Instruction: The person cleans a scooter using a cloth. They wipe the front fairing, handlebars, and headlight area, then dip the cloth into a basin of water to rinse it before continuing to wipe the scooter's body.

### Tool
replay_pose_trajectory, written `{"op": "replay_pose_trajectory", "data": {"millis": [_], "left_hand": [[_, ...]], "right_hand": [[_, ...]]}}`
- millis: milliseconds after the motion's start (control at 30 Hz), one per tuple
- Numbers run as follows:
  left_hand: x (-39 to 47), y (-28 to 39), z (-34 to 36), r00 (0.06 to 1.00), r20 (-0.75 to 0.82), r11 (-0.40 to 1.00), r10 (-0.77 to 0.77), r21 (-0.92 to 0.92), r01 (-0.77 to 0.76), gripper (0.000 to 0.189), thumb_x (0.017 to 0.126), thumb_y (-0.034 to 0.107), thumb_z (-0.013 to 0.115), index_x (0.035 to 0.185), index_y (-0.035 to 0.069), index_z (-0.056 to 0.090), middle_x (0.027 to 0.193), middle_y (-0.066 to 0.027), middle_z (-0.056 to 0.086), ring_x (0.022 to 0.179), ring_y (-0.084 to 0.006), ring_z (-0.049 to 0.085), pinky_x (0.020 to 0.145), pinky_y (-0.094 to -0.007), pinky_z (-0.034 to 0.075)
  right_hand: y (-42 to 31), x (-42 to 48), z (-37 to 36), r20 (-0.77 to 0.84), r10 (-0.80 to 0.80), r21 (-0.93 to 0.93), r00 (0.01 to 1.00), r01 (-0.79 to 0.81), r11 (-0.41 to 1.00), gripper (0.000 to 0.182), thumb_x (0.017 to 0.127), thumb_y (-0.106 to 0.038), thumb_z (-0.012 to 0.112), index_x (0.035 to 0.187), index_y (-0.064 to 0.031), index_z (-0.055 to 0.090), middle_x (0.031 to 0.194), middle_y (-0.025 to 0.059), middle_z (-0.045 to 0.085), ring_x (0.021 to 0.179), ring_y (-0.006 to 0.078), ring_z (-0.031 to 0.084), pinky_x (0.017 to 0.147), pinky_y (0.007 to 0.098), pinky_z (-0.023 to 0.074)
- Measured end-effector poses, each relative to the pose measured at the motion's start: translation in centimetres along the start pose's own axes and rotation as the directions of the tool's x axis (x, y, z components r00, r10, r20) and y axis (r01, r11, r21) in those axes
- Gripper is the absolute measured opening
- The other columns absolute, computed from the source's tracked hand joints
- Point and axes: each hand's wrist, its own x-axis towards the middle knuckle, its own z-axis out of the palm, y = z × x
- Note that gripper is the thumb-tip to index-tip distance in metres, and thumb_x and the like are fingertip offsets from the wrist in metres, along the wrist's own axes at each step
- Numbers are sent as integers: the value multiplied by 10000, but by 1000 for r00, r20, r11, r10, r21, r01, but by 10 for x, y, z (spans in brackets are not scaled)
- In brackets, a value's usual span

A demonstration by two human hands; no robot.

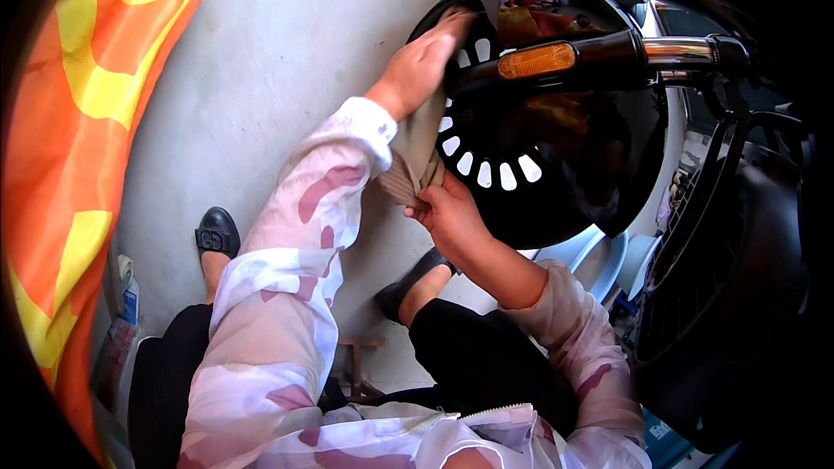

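Observation:
A brown cloth (420,137) with a ribbed part hangs bunched beside the left edge of a black scooter wheel (521,208). My right hand (453,212) pinches its lower end between thumb and fingers. The cloth's upper part runs up into my left hand (420,65), which rests at the wheel's upper left rim. Motion blurs the left fingertips, and part of the cloth is hidden behind that hand. Pale light shows through rounded slots in the wheel. A black fork leg with an orange reflector (537,60) crosses in front of it, just right of my left hand.
Overhead on the right are a glossy black fender (560,0) and frame bars, one marked Yadea. An orange and yellow cloth (104,78) hangs at left. Pale blue plastic basins (586,254) sit below the wheel. A brown stool (355,365) shows between my legs, above the grey floor (260,65).

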Motion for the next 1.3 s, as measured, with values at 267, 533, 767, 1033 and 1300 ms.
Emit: {"op": "replay_pose_trajectory", "data": {"millis": [267, 533, 767, 1033, 1300], "left_hand": [[-3, 15, 7, 996, 1, 944, 89, 320, -85, 499, 944, 237, 295, 1355, 6, 459, 1454, -158, 406, 1375, -254, 345, 1117, -308, 285], [12, 11, 4, 990, -131, 971, 44, 240, -12, 453, 947, 225, 354, 1287, -42, 487, 1330, -204, 511, 1253, -325, 461, 1052, -344, 346], [18, 26, 11, 978, -1, 972, 209, 106, -207, 460, 888, 142, 352, 1309, 19, 492, 1386, -173, 473, 1313, -302, 413, 1097, -324, 308], [-51, -21, -5, 998, -53, 910, -47, 410, 64, 434, 881, 85, 399, 1283, -17, 528, 1465, -190, 381, 1354, -318, 373, 1116, -340, 292], [-124, 2, 21, 997, 11, 777, -78, 628, 54, 469, 760, 26, 544, 1224, -34, 549, 1391, -201, 446, 1336, -373, 367, 1115, -483, 289]], "right_hand": [[-12, 1, 8, 43, -60, 26, 997, 59, 998, 444, 871, 0, 362, 1310, -12, 431, 1157, 136, 577, 946, 243, 613, 768, 308, 484], [1, 3, 0, 20, -27, -5, 999, 27, 1000, 439, 868, -4, 372, 1303, -9, 434, 1169, 124, 580, 946, 241, 615, 770, 307, 485], [-14, 3, 0, 29, -83, 36, 996, 82, 996, 431, 869, -5, 386, 1295, -20, 445, 1156, 116, 590, 948, 227, 617, 773, 301, 482], [4, 6, -13, 33, 10, -18, 999, -10, 1000, 470, 858, -35, 421, 1326, -69, 442, 1194, 67, 566, 978, 181, 580, 759, 316, 507], [37, -22, -30, 43, 202, -56, 979, -199, 978, 450, 851, -20, 413, 1299, -22, 455, 1164, 106, 572, 931, 198, 595, 715, 299, 519]]}}
